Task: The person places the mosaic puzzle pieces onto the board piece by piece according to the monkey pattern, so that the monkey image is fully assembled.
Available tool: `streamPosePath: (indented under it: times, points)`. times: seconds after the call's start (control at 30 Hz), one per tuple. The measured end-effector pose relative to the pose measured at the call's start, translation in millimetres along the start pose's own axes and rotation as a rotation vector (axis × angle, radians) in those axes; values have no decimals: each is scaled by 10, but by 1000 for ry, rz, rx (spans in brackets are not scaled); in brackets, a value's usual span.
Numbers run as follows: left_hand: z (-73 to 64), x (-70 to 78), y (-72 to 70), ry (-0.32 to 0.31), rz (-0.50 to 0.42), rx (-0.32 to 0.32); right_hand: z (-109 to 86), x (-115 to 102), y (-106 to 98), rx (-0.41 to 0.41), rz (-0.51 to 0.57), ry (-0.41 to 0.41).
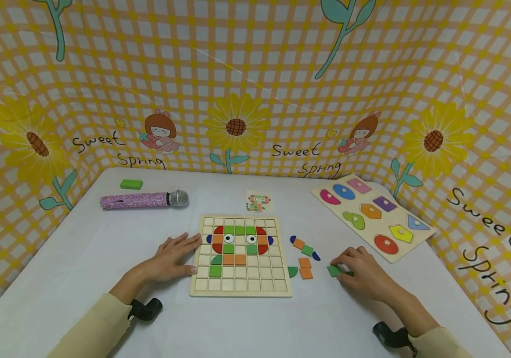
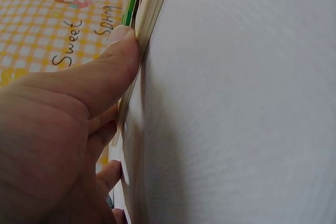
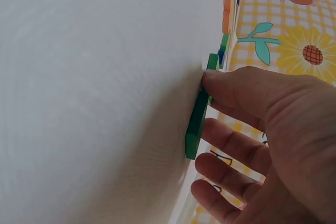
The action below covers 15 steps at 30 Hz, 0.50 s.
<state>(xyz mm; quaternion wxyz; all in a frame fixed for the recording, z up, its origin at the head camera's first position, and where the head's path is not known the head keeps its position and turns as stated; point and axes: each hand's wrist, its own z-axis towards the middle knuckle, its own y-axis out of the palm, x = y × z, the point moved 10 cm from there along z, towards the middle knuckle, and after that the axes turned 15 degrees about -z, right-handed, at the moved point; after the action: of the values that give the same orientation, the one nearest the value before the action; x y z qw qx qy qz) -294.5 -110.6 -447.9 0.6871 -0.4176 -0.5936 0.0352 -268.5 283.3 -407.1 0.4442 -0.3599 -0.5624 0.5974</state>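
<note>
The right hand (image 1: 364, 272) is pinching green pieces (image 1: 333, 271) between thumb and finger — they are lying at its nine o'clock, orange squares (image 1: 306, 274) farther out that way. The left hand (image 1: 170, 257), fingers nearly straight, is touching the board (image 1: 241, 293) — sitting at its three o'clock.

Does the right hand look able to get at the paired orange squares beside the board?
Probably yes: bare tabletop leaves the way to the orange squares free, though the right hand would likely have to let go of the green pieces first.
</note>
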Motion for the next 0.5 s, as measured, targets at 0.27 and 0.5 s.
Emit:
streamPosePath:
  times: [0.27, 0.5]
  points:
    - [16, 0, 10, -6, 0, -5, 5, 2, 15, -5, -4, 5]
    - [14, -3, 9, 2, 10, -3, 90, -277, -152, 38, 22, -29]
